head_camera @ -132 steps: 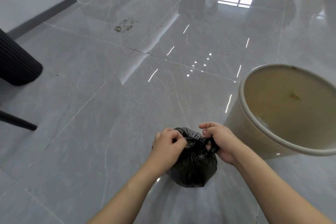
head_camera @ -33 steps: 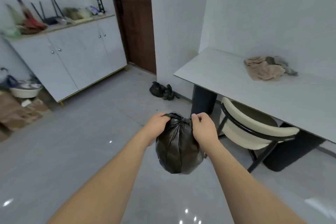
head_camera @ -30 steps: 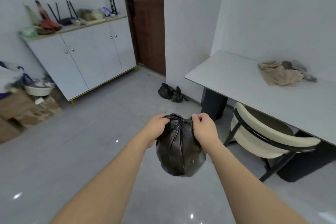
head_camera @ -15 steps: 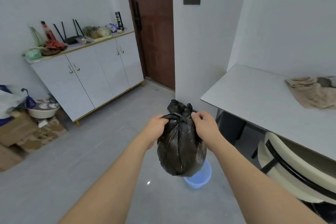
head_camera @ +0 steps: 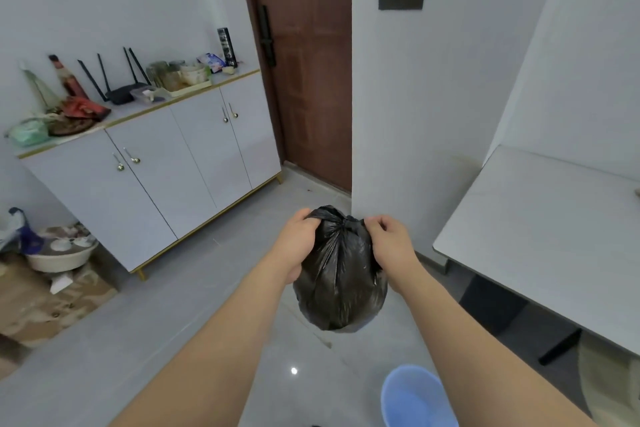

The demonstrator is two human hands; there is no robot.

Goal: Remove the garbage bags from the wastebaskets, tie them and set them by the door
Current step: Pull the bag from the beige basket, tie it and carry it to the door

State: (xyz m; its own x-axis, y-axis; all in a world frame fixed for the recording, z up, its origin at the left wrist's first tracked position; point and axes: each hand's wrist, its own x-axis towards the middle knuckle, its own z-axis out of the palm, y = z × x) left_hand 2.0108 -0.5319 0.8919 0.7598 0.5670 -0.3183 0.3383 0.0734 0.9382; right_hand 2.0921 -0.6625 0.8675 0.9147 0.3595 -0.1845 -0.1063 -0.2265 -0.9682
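A full black garbage bag [head_camera: 341, 284] hangs in the air in front of me, its neck gathered into a knot at the top. My left hand [head_camera: 298, 239] grips the bag's top on the left side. My right hand [head_camera: 389, 239] pinches the top on the right side. Straight ahead stands the brown door [head_camera: 308, 73], shut, with bare grey floor in front of it.
A white cabinet [head_camera: 166, 163] with clutter on top lines the left wall. A white wall corner [head_camera: 408, 114] juts out right of the door. A grey table [head_camera: 540, 236] fills the right. A blue basket [head_camera: 415, 399] stands on the floor below. Boxes and a basin [head_camera: 59, 256] sit far left.
I stood up from the beige wastebasket and carried the bag toward the door. The door is nearer now, and the blue basket has slid lower in view.
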